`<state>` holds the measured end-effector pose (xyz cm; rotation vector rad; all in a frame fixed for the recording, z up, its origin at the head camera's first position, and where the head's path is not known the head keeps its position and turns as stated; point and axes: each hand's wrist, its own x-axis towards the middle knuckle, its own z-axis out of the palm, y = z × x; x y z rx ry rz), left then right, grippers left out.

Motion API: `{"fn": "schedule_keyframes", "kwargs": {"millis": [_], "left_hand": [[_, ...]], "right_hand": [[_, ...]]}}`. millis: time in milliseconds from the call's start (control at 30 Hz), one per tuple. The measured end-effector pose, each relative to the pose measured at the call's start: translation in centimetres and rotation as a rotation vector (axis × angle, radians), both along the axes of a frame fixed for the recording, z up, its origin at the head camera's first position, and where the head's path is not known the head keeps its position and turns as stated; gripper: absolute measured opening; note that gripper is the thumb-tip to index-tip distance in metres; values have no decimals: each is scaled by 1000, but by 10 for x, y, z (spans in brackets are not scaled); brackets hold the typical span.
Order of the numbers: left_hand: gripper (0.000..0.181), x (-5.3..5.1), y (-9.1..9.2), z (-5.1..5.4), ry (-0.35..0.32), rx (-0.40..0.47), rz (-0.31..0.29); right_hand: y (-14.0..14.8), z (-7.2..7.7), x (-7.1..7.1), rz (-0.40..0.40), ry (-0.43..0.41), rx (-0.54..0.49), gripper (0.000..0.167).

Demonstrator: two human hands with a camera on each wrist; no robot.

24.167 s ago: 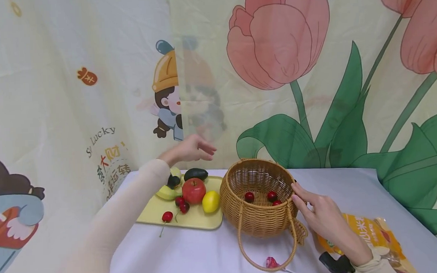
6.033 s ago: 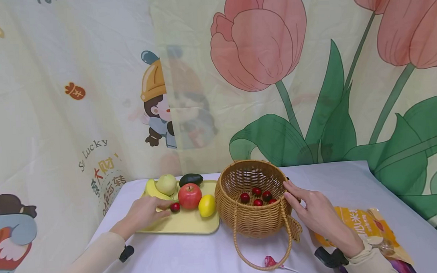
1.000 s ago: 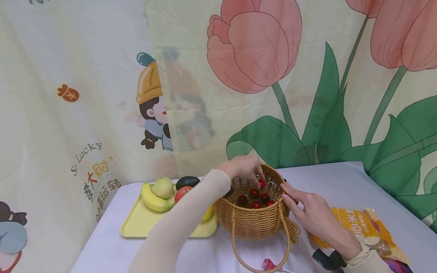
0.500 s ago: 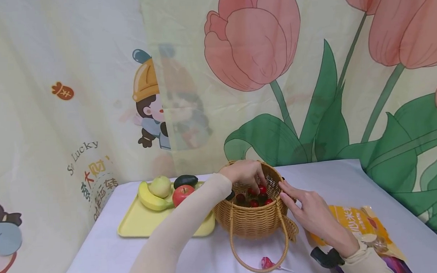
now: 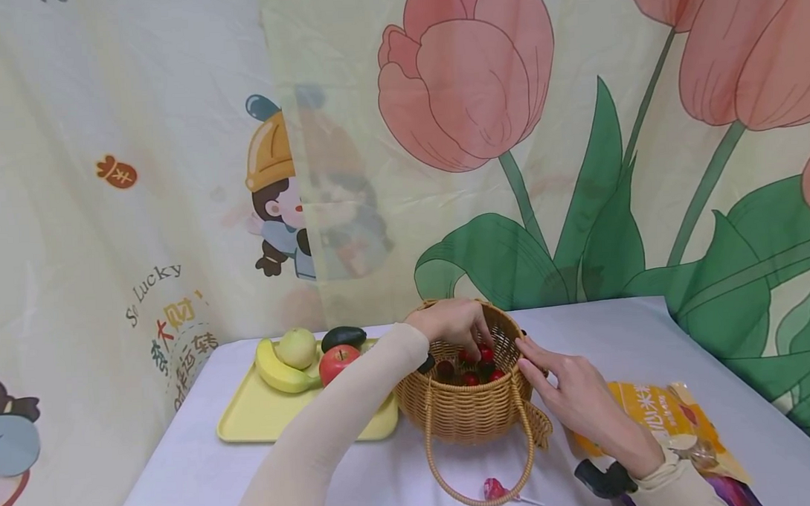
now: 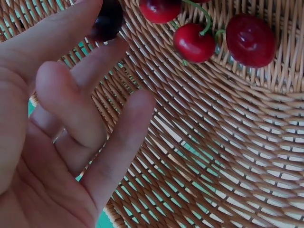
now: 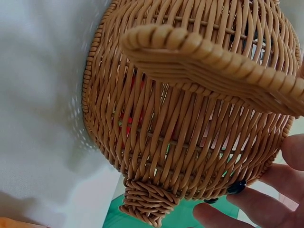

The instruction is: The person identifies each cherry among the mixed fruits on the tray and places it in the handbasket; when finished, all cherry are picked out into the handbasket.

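Note:
A brown wicker basket (image 5: 474, 418) stands in the middle of the table, its handle folded down in front, with several red cherries (image 5: 471, 379) inside. My left hand (image 5: 449, 320) reaches over the rim. In the left wrist view its thumb and finger pinch a dark cherry (image 6: 107, 21), while other red cherries (image 6: 194, 42) lie near it on the woven bottom. My right hand (image 5: 579, 392) grips the basket's right rim, fingers against the outer wall and thumb at the edge. Seen from the right wrist, the fingers (image 7: 259, 205) touch beside a small black piece.
Left of the basket, a yellow tray (image 5: 250, 426) holds a banana (image 5: 278, 373), a pale round fruit (image 5: 297, 348), a red apple (image 5: 337, 362) and a dark avocado (image 5: 343, 338). My left forearm crosses it. A lollipop (image 5: 495, 489) lies in front; an orange snack bag (image 5: 679, 422) lies right.
Over the last second my left hand has lowered a little into the basket with its cherry. Earlier it was at the tray, by a cherry. My right hand has stayed at the rim.

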<state>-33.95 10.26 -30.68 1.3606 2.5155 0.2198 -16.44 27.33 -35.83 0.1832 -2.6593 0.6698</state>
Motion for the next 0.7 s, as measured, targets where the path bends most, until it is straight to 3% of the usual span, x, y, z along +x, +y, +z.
{"fn": "schedule_keyframes", "kwargs": {"millis": [700], "left_hand": [[33,-1,0,-1,56,6,2]], "right_hand": [[0,0,0,2,9,7,47]]}}
